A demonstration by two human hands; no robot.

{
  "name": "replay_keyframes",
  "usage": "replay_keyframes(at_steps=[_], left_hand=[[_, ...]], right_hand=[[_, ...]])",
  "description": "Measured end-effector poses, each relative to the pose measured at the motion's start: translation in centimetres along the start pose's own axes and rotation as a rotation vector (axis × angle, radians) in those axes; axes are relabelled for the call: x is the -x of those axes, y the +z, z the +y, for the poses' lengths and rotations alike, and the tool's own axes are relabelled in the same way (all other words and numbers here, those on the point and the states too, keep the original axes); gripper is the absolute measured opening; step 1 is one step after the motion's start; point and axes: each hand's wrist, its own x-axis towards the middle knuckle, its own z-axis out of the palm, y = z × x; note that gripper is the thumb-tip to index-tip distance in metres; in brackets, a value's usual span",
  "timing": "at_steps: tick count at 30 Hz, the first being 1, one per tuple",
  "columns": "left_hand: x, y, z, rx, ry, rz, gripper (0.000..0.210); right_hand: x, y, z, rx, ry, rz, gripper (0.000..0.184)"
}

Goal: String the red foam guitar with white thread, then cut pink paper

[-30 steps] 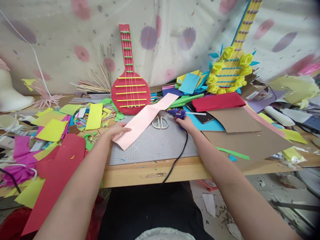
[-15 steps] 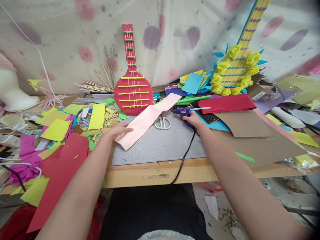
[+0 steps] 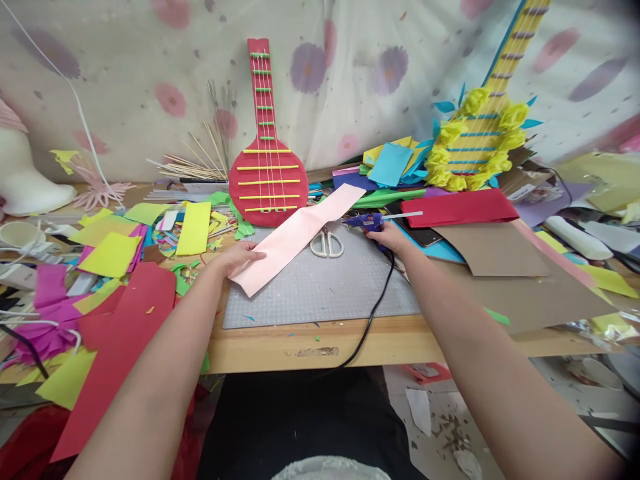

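Observation:
My left hand (image 3: 241, 257) pinches the near left end of a long pale pink paper strip (image 3: 295, 243), which slants across the grey cutting mat (image 3: 330, 290). In my right hand (image 3: 386, 239) is a blue hot glue gun (image 3: 364, 223), its nozzle pointing left and a clear glue stick (image 3: 403, 215) jutting from its back. White-handled scissors (image 3: 327, 245) lie on the mat between both hands, their blades partly covered by the strip. Behind the strip a red paper instrument (image 3: 268, 180) with yellow bars and white strings leans against the curtain.
A yellow paper instrument (image 3: 475, 143) with yellow flowers stands at the back right. Folded red paper (image 3: 465, 208), a dark phone (image 3: 423, 235) and brown card (image 3: 530, 297) lie on the right. Paper scraps (image 3: 111, 255) and red sheets (image 3: 115, 353) crowd the left. A black cord (image 3: 373, 317) hangs over the table edge.
The view has shifted very slightly. Both hands keep their holds on the pink strip and the glue gun, and the black cord has swung a little at the table edge.

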Motion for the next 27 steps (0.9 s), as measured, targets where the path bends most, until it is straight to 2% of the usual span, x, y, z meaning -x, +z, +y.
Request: replay_keyframes(at_steps=[7, 10, 13, 15, 17, 20, 23, 27], left_hand=[[0.3, 0.1, 0.3, -0.009, -0.009, 0.003, 0.056], [0.4, 0.1, 0.4, -0.038, -0.021, -0.007, 0.056], [0.3, 0.0, 0.6, -0.057, -0.033, -0.016, 0.053], [0.2, -0.1, 0.6, -0.072, -0.041, -0.002, 0.052], [0.1, -0.1, 0.7, -0.081, -0.05, 0.016, 0.051], [0.2, -0.1, 0.7, -0.086, -0.052, 0.014, 0.049], [0.3, -0.1, 1.1, -0.139, -0.055, 0.004, 0.048], [0.4, -0.5, 1.8, -0.351, -0.041, 0.024, 0.045]], right_hand=[[1.3, -0.7, -1.2, 0.061, -0.071, -0.084, 0.032], [2.2, -1.3, -1.7, 0.159, -0.101, -0.077, 0.034], [4.0, -1.9, -2.5, 0.353, -0.075, 0.023, 0.04], [5.8, -1.7, -3.5, 0.505, -0.02, 0.152, 0.04], [7.6, -0.8, -5.1, 0.591, -0.004, 0.211, 0.035], [8.9, 1.9, -8.0, 0.567, -0.136, -0.003, 0.028], [8.1, 4.9, -10.7, 0.558, -0.22, -0.024, 0.037], [5.6, 6.9, -12.4, 0.575, -0.122, -0.094, 0.054]])
